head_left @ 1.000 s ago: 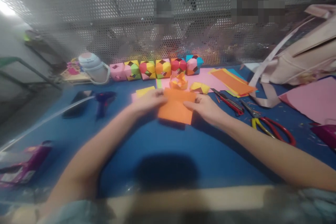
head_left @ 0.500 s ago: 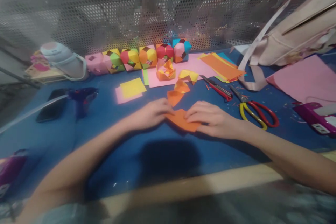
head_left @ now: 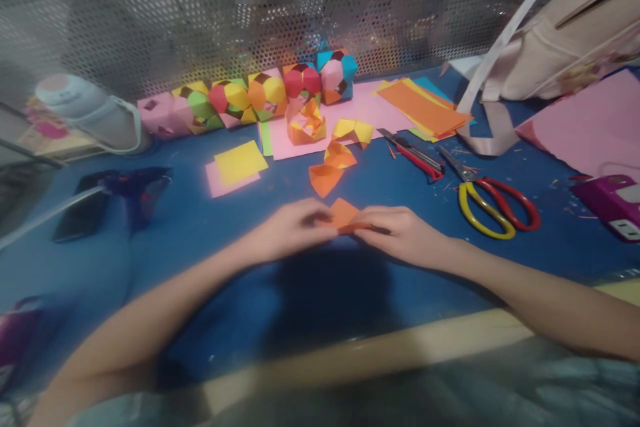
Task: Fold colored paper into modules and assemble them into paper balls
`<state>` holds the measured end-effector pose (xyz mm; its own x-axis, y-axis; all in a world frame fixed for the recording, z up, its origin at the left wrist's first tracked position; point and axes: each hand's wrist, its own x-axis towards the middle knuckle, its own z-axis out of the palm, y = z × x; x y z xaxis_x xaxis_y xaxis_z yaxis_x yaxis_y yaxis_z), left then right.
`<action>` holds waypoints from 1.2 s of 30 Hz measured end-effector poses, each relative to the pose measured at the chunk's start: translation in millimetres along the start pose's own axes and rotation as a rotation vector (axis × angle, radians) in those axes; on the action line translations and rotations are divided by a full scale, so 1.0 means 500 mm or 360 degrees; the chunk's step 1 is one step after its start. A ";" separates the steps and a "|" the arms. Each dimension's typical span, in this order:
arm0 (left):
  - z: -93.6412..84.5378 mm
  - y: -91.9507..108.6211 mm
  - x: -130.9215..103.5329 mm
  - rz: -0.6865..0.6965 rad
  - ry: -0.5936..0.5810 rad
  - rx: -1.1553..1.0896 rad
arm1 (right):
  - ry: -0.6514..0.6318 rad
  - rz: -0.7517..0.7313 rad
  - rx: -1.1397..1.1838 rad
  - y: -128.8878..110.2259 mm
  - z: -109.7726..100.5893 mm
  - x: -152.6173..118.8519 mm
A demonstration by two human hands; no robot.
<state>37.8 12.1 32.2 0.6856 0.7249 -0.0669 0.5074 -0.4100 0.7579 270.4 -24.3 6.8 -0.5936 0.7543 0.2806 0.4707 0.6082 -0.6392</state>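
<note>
Between my two hands is an orange sheet of paper (head_left: 344,212), its near edge bent up. My left hand (head_left: 295,227) is closed on the sheet's left side, the fingertips partly hidden. On the right side, my right hand (head_left: 393,230) pinches the raised edge between thumb and fingers. Just beyond lie folded orange paper pieces (head_left: 325,179) and a folded yellow piece (head_left: 353,131). Behind them sits a partly assembled orange and yellow paper shape (head_left: 306,125).
A row of colourful paper balls (head_left: 230,101) lines the back. Scissors (head_left: 485,203) and a red cutter (head_left: 414,155) lie to the right, near stacked paper strips (head_left: 423,107). Yellow square paper (head_left: 241,162), a glue gun (head_left: 137,190), a phone (head_left: 83,210) and a bottle (head_left: 90,113) are left.
The orange paper, flatter and wider before, now has its near edge folded up. Both hands have shifted, with the right fingers now pinching that edge. The view has tilted slightly.
</note>
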 end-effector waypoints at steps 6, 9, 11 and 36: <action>0.040 -0.016 -0.011 0.0504 0.0109 0.0389 | 0.0023 0.0311 0.0332 -0.001 -0.024 0.011; 0.055 -0.024 -0.014 0.0630 0.0133 0.0674 | 0.0240 0.0492 0.0249 0.019 -0.025 0.017; 0.060 -0.026 -0.015 0.0678 0.0146 0.0844 | 0.0320 0.0401 0.0019 0.035 -0.016 0.020; -0.158 -0.105 -0.028 0.1117 0.0938 0.1280 | 0.0269 0.0082 -0.0151 0.066 -0.002 0.021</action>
<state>-39.5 67.2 44.5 0.7051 0.2622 0.6589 0.4435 -0.8880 -0.1212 280.5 3.9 -10.9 -0.4527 0.8110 0.3706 0.5619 0.5822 -0.5877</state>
